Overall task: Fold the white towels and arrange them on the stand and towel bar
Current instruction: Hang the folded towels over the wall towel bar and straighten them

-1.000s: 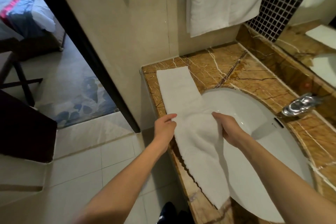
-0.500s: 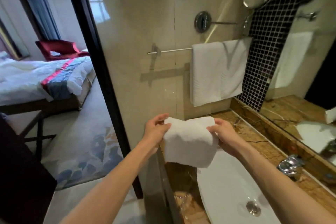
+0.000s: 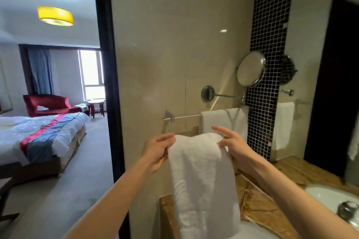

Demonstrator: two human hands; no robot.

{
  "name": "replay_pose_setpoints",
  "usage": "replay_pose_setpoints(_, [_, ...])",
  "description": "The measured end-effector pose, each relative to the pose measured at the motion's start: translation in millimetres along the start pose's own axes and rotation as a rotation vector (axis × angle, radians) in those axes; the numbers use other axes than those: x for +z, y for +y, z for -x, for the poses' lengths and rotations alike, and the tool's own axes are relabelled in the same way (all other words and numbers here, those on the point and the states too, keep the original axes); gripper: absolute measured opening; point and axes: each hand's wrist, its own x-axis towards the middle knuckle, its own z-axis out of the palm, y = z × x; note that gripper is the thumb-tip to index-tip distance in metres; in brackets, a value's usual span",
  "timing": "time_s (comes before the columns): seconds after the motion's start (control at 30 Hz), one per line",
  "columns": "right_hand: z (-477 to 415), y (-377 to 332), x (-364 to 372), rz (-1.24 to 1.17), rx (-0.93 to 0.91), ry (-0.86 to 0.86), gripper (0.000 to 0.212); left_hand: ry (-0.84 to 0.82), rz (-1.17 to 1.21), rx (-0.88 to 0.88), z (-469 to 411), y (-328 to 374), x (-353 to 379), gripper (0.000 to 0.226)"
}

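The person holds a white towel up in the air with both hands. The left hand is at the top left corner. Its fingers and thumb are curled and pinch the cloth. The right hand is at the top right corner. Its thumb and lower fingers pinch the cloth there, and one finger sticks out straight above the towel. The top of the towel sags a little between the two hands.

The towel is a long folded strip. It hangs down in front of the brown stone counter. Its bottom end goes out of the picture, so I cannot tell where it stops.

The towel bar is on the wall, just above and behind the hands. Another white towel, the hanging towel, is draped over the right part of the bar. The held towel does not touch the bar.

A round mirror sticks out from the wall on a thin arm, higher up. Beside it runs a strip of black tiles. A white sink sits in the counter at the right, with a shiny tap near it.

Through the doorway on the left there is a bed, a red chair and a yellow lamp.
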Motion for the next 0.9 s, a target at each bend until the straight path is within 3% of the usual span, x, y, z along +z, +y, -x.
replay_pose_setpoints(0.17, [-4.1, -48.2, 21.6, -0.052, -0.164, 0.173, 0.030, -0.121, -0.010, 0.125, -6.6, 55.3, -1.6, 0.022])
replay_pose_setpoints(0.4, [-36.6, -112.6, 36.3, 0.096, -0.310, 0.268, 0.029, -0.334, -0.001, 0.035, -18.5, 119.5, 1.3, 0.020])
replay_pose_setpoints(0.57, [-69.6, -138.7, 30.3, 0.091, -0.335, 0.307, 0.022, -0.304, -0.080, 0.116, -49.6, 129.5, 11.3, 0.031])
replay_pose_setpoints(0.73, [-107.8, -157.8, 15.0, 0.108, -0.445, 0.414, 0.028, -0.283, -0.031, 0.278, -89.1, 144.8, 34.4, 0.034])
replay_pose_setpoints(0.9, [-159.1, -177.1, 1.0, -0.098, -0.504, 0.419, 0.026, -0.331, -0.137, 0.465, -134.0, 174.1, 62.6, 0.046])
